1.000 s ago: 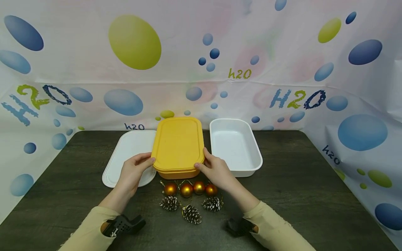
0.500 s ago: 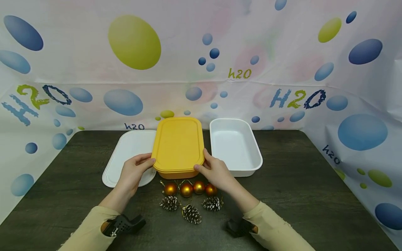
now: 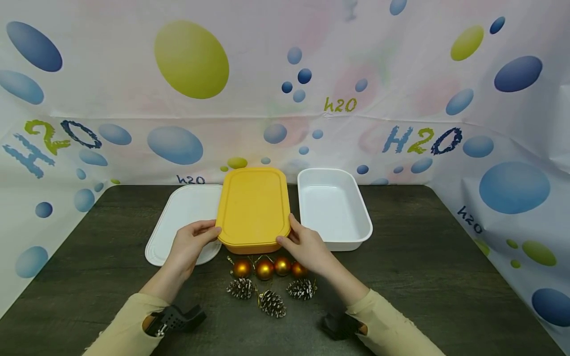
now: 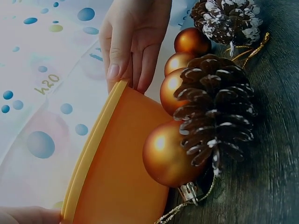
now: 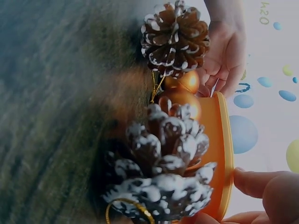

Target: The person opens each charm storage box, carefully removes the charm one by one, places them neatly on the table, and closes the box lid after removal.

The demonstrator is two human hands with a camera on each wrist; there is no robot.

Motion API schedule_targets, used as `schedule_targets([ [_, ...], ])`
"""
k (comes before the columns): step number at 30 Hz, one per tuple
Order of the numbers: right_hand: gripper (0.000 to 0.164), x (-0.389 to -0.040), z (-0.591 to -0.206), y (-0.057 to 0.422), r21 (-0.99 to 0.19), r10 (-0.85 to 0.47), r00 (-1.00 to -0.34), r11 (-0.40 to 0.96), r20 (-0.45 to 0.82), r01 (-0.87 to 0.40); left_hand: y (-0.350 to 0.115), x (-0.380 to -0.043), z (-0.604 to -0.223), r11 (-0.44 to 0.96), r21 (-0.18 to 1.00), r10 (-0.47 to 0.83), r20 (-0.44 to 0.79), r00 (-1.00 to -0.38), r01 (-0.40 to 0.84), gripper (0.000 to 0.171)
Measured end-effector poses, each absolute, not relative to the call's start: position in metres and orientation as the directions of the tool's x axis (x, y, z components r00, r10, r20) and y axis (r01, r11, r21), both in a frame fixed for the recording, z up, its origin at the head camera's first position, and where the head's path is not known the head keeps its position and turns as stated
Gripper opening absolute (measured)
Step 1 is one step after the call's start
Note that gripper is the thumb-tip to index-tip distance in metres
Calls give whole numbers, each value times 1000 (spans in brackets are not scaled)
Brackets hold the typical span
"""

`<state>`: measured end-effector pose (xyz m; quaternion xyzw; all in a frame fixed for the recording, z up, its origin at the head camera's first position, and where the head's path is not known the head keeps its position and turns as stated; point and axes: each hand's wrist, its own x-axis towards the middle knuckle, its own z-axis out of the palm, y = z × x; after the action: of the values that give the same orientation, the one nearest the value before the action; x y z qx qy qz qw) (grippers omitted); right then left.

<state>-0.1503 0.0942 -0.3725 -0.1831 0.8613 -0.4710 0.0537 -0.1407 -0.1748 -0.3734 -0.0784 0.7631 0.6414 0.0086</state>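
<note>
A yellow lid [image 3: 254, 205] lies over an orange plastic container [image 3: 254, 248] in the middle of the table. My left hand [image 3: 189, 244] pinches the lid's near left corner, thumb on top. At the near right corner my right hand [image 3: 309, 247] grips it the same way, its thumb on the rim. From the left wrist, the lid's rim [image 4: 93, 154] runs along the top of the container wall [image 4: 119, 163], between my left thumb [image 4: 30, 215] and my right hand [image 4: 135, 44]. The container's inside is hidden under the lid.
Several gold-orange Christmas balls [image 3: 264, 270] lie right in front of the container. Nearer stand three snowy-tipped pine cones [image 3: 272, 303]. A white lid [image 3: 189, 205] lies left, partly behind my left hand; an open white container [image 3: 334, 210] stands right. A printed curtain [image 3: 285, 143] borders the dark table [image 3: 423, 277].
Both hands have shifted slightly down and toward me with the yellow lid. Its near edge now sits a little lower over the orange container. The balls and pine cones have not moved.
</note>
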Motion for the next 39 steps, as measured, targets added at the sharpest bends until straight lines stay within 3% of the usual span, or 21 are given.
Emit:
schedule_targets([
  [25, 65, -148, -377, 99, -857, -399, -911, 429, 103, -285, -176, -137, -372, 247, 961, -92, -107, -990, -127, 48],
  [31, 66, -144, -371, 104, -852, -405, -909, 437, 100, -289, -180, -134, -368, 289, 952, -86, -83, -993, -105, 44],
  [39, 65, -141, -361, 118, -880, -452, -880, 347, 145, -323, -189, -131, -366, 334, 939, -68, -58, -996, -77, 38],
])
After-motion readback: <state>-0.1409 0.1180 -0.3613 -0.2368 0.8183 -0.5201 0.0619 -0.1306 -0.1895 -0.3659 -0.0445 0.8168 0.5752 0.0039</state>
